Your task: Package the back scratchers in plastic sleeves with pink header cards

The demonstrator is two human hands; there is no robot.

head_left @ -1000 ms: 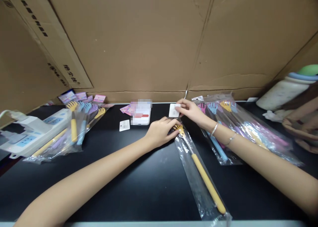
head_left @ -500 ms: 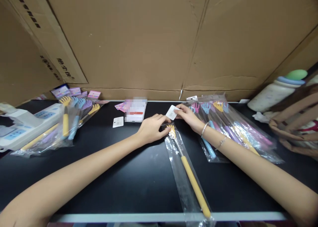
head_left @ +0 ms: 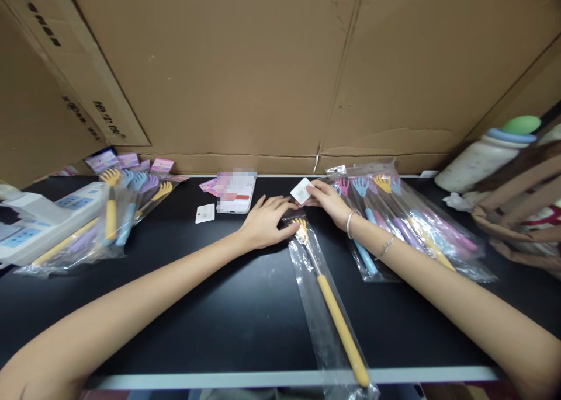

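Observation:
A yellow back scratcher (head_left: 342, 324) in a clear plastic bag (head_left: 309, 306) lies lengthwise before me, its claw end away from me and its handle end over the table's front edge. At the bag's far end, my left hand (head_left: 268, 222) rests with fingers stretched out and thumb apart, touching the plastic near the claw. My right hand (head_left: 328, 201) pinches a small white card (head_left: 301, 191) just beyond that end, close to my left fingertips. Whether the card touches the bag I cannot tell. Another white card (head_left: 205, 213) lies left of my left hand.
Several bagged back scratchers (head_left: 403, 225) lie at right, and more with printed header cards (head_left: 131, 207) lie at left by a white power strip (head_left: 56, 213). A stack of cards (head_left: 241, 192) stands near the cardboard wall (head_left: 245, 73). A bottle (head_left: 482, 160) and brown bag (head_left: 504, 213) stand far right.
My left fingers have straightened and spread over the bag's far end. The white card in my right hand has come slightly lower and nearer to them. The view has shifted a little.

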